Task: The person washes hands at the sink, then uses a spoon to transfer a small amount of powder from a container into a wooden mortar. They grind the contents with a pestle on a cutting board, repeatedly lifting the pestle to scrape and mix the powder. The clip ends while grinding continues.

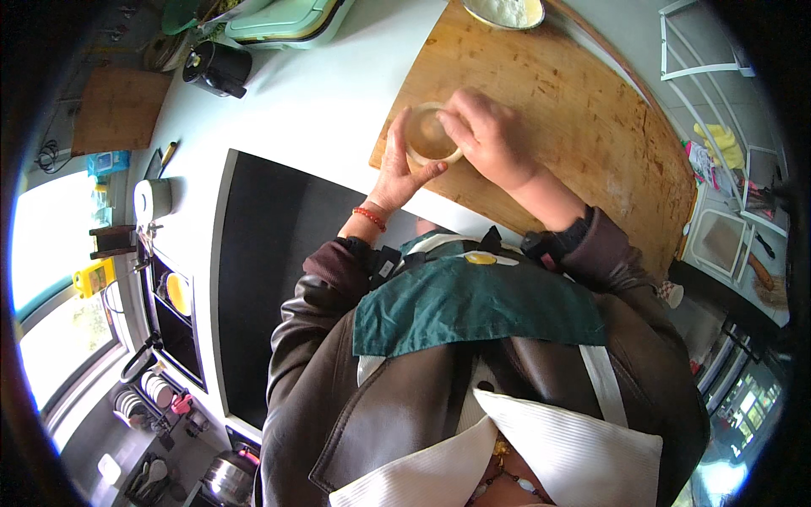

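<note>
A small round bowl-like thing with a pale rim and a tan inside is held over the near left corner of a wooden board. I cannot tell its material. Around its left side curve the fingers and thumb of my left hand, which has a red bead bracelet at the wrist. On the opposite side, my right hand has its thumb and bent fingers at the rim. The right fingertips are slightly blurred. At the board's far edge stands a bowl of white powder, cut by the top of the view.
Left of the board, the white counter carries a black jug-like container and a light green appliance. A black panel lies nearer me. Farther left are a knife and a sink. A white rack stands at right.
</note>
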The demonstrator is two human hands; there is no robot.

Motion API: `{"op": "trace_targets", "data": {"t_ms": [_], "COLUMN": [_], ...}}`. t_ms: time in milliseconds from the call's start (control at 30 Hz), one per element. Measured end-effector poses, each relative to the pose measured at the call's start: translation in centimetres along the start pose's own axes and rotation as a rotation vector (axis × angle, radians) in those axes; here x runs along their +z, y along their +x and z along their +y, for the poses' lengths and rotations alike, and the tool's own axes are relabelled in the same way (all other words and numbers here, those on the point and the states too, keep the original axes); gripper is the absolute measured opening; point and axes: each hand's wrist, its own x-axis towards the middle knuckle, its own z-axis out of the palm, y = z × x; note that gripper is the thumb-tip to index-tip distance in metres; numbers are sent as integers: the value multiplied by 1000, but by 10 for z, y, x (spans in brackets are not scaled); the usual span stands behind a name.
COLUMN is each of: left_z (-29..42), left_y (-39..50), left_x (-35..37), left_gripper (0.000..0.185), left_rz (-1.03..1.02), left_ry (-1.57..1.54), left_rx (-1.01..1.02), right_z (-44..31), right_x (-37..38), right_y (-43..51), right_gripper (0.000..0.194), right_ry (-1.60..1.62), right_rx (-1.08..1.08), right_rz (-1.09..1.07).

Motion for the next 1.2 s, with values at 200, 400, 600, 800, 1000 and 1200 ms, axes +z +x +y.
{"op": "trace_targets", "data": {"t_ms": [200,400,600,800,1000,1200], "left_z": [2,11,16,14,12,10], "left_y": [-3,-2,-2,1,-1,-1], "left_x": [-3,-3,-2,-3,-2,-3], "left_gripper": [121,121,122,124,124,124], "left_rz": [-54,-47,-44,-61,-44,-27], "left_ry": [13,8,-88,-94,-75,-58], "left_rx": [-55,-87,-129,-133,-114,-93], "right_z": [4,7,6,5,4,4], "right_x": [-9,-10,-11,-7,-1,5], "right_y": [8,13,15,15,9,5], "right_gripper": [18,18,20,17,19,19], "right_ry": [97,144,236,193,190,153], "right_rx": [74,47,111,128,138,107], "right_rz": [-100,-133,-117,-19,-97,-122]}}
